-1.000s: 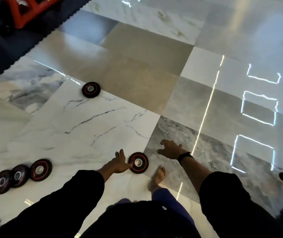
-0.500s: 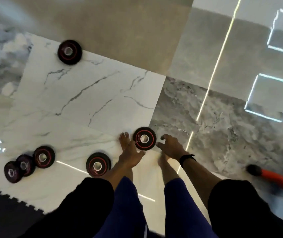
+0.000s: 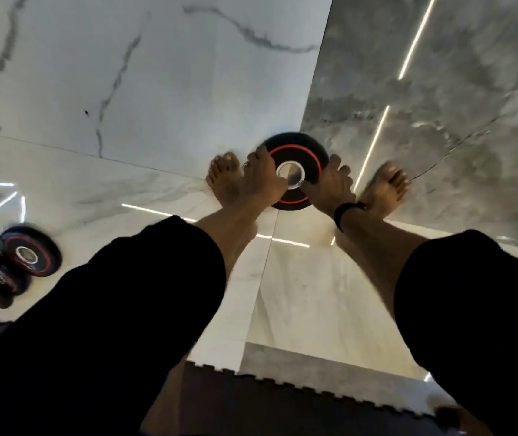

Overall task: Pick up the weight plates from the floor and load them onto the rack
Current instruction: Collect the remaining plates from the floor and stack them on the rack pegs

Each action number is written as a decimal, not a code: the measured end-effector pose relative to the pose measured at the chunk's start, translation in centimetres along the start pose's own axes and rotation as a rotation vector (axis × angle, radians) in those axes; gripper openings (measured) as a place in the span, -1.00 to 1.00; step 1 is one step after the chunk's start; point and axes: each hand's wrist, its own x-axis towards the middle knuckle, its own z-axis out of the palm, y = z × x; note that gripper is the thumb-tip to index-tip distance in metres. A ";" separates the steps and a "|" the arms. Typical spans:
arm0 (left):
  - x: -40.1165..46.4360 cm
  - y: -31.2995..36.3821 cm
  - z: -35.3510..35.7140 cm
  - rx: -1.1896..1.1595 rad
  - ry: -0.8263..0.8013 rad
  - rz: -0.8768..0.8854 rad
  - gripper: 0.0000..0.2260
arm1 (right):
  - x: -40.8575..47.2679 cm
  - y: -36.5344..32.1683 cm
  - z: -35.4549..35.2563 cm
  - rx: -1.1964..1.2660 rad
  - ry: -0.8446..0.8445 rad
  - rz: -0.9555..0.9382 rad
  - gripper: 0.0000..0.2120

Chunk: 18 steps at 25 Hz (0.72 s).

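1. Weight plate [image 3: 301, 152], black with a red ring and a metal centre hub, lies between the person's two bare feet at the corner where white and grey marble tiles meet; whether it is flat on the floor or just lifted cannot be told.
2. Left hand [image 3: 262, 180]: fingers curled over the plate's left edge, thumb toward the hub, gripping it.
3. Right hand [image 3: 330, 184]: fingers curled over the plate's right edge, thumb near the hub, gripping it; the image is slightly blurred here.
4. Wristband [image 3: 344, 212], black, sits on the right wrist.
5. Sleeves: both forearms emerge from black sleeves, left sleeve [image 3: 109, 309] and right sleeve [image 3: 478, 309].
6. Left foot [image 3: 224, 177], bare, just beside the left hand; right foot [image 3: 385, 190], bare, just beside the right wrist.
7. Other plates [image 3: 9, 272]: three similar black, red-ringed discs, overlapping in a row on the white tile at far left, well apart from the hands.
8. Floor mat [image 3: 283, 404], dark, with an interlocking toothed edge, lies along the bottom, bordering the marble floor [image 3: 157, 73].
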 end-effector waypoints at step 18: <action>0.5 2.7 -4.0 0.056 0.022 -0.020 -0.21 | -0.2 -1.0 -5.0 0.039 0.161 0.018 -0.17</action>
